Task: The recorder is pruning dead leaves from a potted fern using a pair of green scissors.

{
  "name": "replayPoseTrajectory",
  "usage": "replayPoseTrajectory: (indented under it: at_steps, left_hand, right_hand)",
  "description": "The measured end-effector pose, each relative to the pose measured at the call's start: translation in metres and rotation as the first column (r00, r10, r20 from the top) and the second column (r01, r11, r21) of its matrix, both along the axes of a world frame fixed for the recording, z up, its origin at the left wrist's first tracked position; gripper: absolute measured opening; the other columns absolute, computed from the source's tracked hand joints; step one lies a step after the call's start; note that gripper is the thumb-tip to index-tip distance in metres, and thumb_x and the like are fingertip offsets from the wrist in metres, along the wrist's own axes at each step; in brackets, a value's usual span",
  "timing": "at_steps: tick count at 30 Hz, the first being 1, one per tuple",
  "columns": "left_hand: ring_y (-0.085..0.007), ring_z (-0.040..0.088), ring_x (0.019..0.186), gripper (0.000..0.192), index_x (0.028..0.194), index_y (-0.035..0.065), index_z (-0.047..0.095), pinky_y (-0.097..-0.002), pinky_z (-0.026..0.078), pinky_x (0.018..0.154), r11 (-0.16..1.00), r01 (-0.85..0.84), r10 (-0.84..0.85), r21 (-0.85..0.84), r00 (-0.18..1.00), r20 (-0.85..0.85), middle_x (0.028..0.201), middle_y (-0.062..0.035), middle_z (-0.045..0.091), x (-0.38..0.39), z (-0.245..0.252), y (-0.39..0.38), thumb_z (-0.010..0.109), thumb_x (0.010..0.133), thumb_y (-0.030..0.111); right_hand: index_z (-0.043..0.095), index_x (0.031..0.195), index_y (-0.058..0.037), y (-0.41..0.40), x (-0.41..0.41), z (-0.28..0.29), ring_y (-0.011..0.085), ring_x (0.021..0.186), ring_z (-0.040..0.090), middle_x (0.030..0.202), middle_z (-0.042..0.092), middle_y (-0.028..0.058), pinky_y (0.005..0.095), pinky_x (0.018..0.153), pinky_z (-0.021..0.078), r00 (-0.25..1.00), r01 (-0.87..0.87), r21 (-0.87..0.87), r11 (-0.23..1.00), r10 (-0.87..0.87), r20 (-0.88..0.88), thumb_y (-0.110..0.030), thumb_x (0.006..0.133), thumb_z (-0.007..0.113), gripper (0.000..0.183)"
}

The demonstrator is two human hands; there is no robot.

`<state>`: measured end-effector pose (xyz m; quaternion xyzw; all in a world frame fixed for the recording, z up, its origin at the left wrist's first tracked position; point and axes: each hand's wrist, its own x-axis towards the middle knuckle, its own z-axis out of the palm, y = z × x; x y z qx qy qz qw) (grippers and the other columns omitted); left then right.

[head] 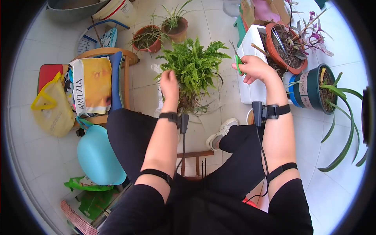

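A leafy green fern (198, 63) is on the tiled floor in front of me, its brown roots and soil (188, 101) showing at the near side. My left hand (169, 88) is at the fern's left edge with the fingers curled; whether a frond is pinched between them is hidden. In my right hand (255, 69) is a pair of green-handled scissors (238, 64), raised to the right of the fern. Their blades point away from me and look slightly apart. Loose soil and thin plant bits (205, 108) lie around the roots.
Beyond the fern are two potted spider plants (147, 39). At the right, a white foam box (249, 88) bears a terracotta planter (271, 32), beside a dark green pot (314, 88). A wooden chair (127, 79) with bags stands left, near a blue basin (100, 155).
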<state>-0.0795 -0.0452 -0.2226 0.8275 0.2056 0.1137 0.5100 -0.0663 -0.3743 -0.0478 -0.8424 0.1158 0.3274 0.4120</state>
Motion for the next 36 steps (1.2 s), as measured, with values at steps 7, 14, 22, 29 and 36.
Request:
replayPoseTrajectory:
  at_steps: [7, 14, 22, 29, 36]
  left_hand:
    - [-0.0295, 0.068, 0.098, 0.072, 0.132, -0.0068, 0.047, -0.0367, 0.055, 0.083, 0.798, 0.501, -0.361, 0.334, 0.843, -0.399, 0.111, -0.0234, 0.067, -0.017, 0.009, -0.034, 0.079, 0.082, 0.034]
    - [-0.0139, 0.062, 0.065, 0.029, 0.121, 0.0006, 0.056, -0.0252, 0.045, 0.051, 0.65, -0.294, 0.158, -0.701, 0.954, -0.254, 0.088, -0.0085, 0.068, -0.059, -0.022, 0.015, 0.058, 0.094, 0.012]
    - [-0.0266, 0.056, 0.107, 0.049, 0.142, 0.0035, 0.044, -0.0415, 0.047, 0.091, 0.859, -0.226, -0.146, -0.46, 0.753, -0.641, 0.125, -0.0126, 0.059, -0.071, -0.111, -0.007, 0.053, 0.102, 0.032]
    - [-0.0231, 0.059, 0.094, 0.027, 0.123, 0.0043, 0.053, -0.0446, 0.05, 0.092, 0.442, -0.351, -0.256, -0.825, 0.833, -0.491, 0.105, -0.0072, 0.061, -0.065, -0.118, -0.025, 0.056, 0.102, 0.021]
    - [-0.0153, 0.061, 0.076, 0.015, 0.107, 0.0053, 0.06, -0.0325, 0.056, 0.069, 0.555, -0.321, -0.18, -0.767, 0.855, -0.487, 0.088, -0.0025, 0.063, -0.08, -0.112, -0.01, 0.061, 0.1, 0.018]
  right_hand:
    - [0.06, 0.1, 0.0043, 0.004, 0.002, -0.016, 0.0221, 0.063, 0.069, 0.084, 0.065, 0.0106, 0.0338, 0.055, 0.0602, 0.993, -0.087, 0.008, 0.996, 0.087, -0.083, -0.05, 0.088, 0.069, 0.056]
    - [0.06, 0.105, 0.0031, 0.003, -0.001, -0.018, 0.0181, 0.059, 0.067, 0.087, 0.065, 0.0101, 0.0307, 0.052, 0.0581, 0.996, -0.086, -0.039, 0.996, 0.084, -0.042, -0.047, 0.091, 0.067, 0.052]
    - [0.062, 0.11, -0.0003, 0.014, -0.014, -0.01, 0.0162, 0.056, 0.064, 0.084, 0.066, 0.0098, 0.0288, 0.05, 0.0551, 0.964, -0.17, 0.162, 0.972, 0.198, -0.18, -0.043, 0.088, 0.072, 0.049]
    - [0.068, 0.101, -0.0061, 0.054, -0.028, -0.044, 0.0162, 0.054, 0.063, 0.076, 0.067, 0.0081, 0.029, 0.05, 0.0527, 0.71, -0.396, 0.331, 0.857, 0.514, -0.482, -0.042, 0.085, 0.076, 0.041]
    - [0.065, 0.092, -0.0057, 0.104, -0.043, -0.126, 0.0167, 0.053, 0.06, 0.073, 0.065, 0.008, 0.0297, 0.05, 0.0523, 0.698, -0.399, 0.203, 0.894, 0.44, -0.565, -0.052, 0.082, 0.077, 0.048]
